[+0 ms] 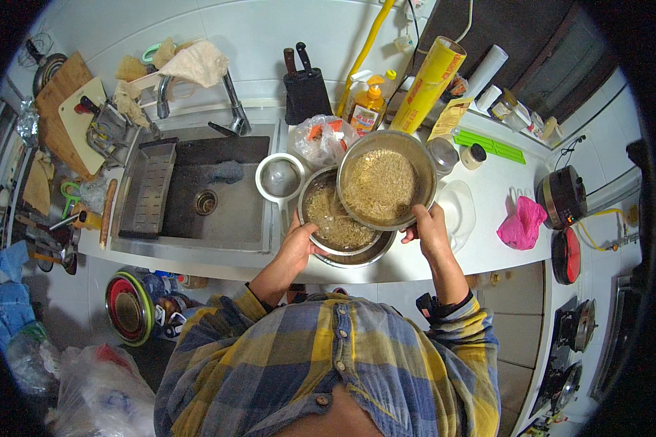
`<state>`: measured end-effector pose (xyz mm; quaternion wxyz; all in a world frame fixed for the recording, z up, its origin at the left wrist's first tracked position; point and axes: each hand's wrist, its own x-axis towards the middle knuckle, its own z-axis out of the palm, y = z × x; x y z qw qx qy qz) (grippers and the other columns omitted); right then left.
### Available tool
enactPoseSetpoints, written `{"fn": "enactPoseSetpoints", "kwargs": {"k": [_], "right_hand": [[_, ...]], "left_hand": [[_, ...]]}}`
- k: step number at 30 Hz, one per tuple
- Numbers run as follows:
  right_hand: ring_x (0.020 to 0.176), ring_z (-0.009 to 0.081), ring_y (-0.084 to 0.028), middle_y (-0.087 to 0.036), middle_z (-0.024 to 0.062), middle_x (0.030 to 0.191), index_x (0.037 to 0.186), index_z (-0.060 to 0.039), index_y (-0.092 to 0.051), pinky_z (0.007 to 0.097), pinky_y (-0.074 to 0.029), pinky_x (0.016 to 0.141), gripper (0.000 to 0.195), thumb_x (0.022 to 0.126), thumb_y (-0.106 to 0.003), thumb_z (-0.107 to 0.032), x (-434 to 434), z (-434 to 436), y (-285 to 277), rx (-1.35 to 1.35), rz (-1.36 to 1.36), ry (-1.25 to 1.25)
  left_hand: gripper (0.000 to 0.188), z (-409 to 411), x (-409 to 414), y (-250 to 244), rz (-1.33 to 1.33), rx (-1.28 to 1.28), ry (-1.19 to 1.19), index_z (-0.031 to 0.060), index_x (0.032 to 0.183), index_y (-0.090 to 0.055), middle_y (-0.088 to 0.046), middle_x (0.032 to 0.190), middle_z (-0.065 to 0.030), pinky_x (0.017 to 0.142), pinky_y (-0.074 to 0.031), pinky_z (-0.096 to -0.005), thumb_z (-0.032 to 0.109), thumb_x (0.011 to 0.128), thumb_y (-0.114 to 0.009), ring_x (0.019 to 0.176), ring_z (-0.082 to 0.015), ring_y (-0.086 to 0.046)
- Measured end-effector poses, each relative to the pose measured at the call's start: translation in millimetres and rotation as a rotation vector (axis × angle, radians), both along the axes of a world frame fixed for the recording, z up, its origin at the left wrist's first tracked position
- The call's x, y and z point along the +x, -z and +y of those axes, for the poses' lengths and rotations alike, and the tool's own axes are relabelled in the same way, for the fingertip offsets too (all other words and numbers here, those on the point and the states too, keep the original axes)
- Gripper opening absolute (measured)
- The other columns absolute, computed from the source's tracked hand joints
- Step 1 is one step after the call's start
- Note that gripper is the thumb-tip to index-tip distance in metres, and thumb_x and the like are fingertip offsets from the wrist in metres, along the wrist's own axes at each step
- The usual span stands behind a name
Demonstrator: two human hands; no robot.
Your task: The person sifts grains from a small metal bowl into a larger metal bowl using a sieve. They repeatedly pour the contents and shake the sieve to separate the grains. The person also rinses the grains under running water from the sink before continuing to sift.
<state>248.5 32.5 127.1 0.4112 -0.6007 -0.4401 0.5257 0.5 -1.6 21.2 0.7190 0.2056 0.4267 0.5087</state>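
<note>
My right hand [433, 226] grips the rim of a stainless steel bowl [381, 143], which is held high and tilted. Small tan grains [385, 183] lie in it. My left hand [291, 252] clasps the side of a second steel bowl [318, 188], lower and to the left, partly covered by the first. Wet-looking grains [341, 229] rest inside that one. Beneath both shows the edge of a third metal bowl [361, 260]; its contents are mostly hidden. A white-rimmed strainer [260, 177] is just left of the bowls.
To the left is a dark sink [240, 218] with a faucet [238, 112]. Behind the bowls are a knife block [306, 95], a plastic bag [320, 150] and a pump bottle [367, 106]. A clear plastic container [462, 210] and a pink bag [522, 224] lie to the right.
</note>
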Motion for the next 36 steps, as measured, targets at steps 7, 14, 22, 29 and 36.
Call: {"fn": "enactPoseSetpoints", "kwargs": {"k": [7,14,22,29,36], "right_hand": [[0.036,0.0155,-0.05,-0.056,0.0126,0.057,0.095,0.0108,-0.046,0.0271,-0.045,0.033,0.024,0.084,-0.038,-0.008,3,3,-2,0.008,-0.012,-0.023],[0.036,0.0157,-0.051,-0.056,0.0131,0.057,0.093,0.0105,-0.045,0.0275,-0.046,0.033,0.023,0.084,-0.038,-0.009,3,4,-4,0.048,-0.023,0.0],[0.036,0.0155,-0.05,-0.056,0.0133,0.057,0.095,0.0111,-0.044,0.0273,-0.046,0.033,0.023,0.084,-0.039,-0.008,4,4,-6,0.041,0.004,0.003],[0.037,0.0143,-0.048,-0.056,0.0156,0.059,0.091,0.0114,-0.047,0.0296,-0.049,0.035,0.026,0.083,-0.04,-0.012,2,1,-8,0.076,-0.036,-0.001],[0.038,0.0155,-0.049,-0.057,0.0167,0.06,0.09,0.013,-0.049,0.029,-0.049,0.036,0.027,0.084,-0.042,-0.012,17,4,8,-0.07,0.149,0.03]], "left_hand": [[0.062,0,0,-3,-0.028,0.006,0.021,0.0181,0.139,-0.018,-0.047,0.122,-0.0147,0.046,-0.058,-0.0332,0.006,0.084,-0.044,0.084,-0.027,-0.063],[0.061,-1,1,1,-0.022,-0.016,0.004,0.0189,0.139,-0.018,-0.048,0.121,-0.0153,0.044,-0.057,-0.0311,0.006,0.085,-0.043,0.081,-0.0259,-0.064],[0.056,-2,1,2,-0.028,-0.008,0.003,0.0167,0.138,-0.022,-0.047,0.122,-0.0148,0.045,-0.057,-0.0312,0.007,0.086,-0.042,0.083,-0.0272,-0.063],[0.058,-2,-1,7,-0.033,-0.039,-0.005,0.0151,0.136,-0.023,-0.047,0.123,-0.0125,0.048,-0.059,-0.0355,0.007,0.084,-0.046,0.09,-0.0282,-0.062],[0.059,-4,-2,0,-0.03,-0.04,-0.026,0.0147,0.137,-0.021,-0.047,0.123,-0.0147,0.049,-0.059,-0.0356,0.006,0.083,-0.045,0.09,-0.03,-0.063]]}}
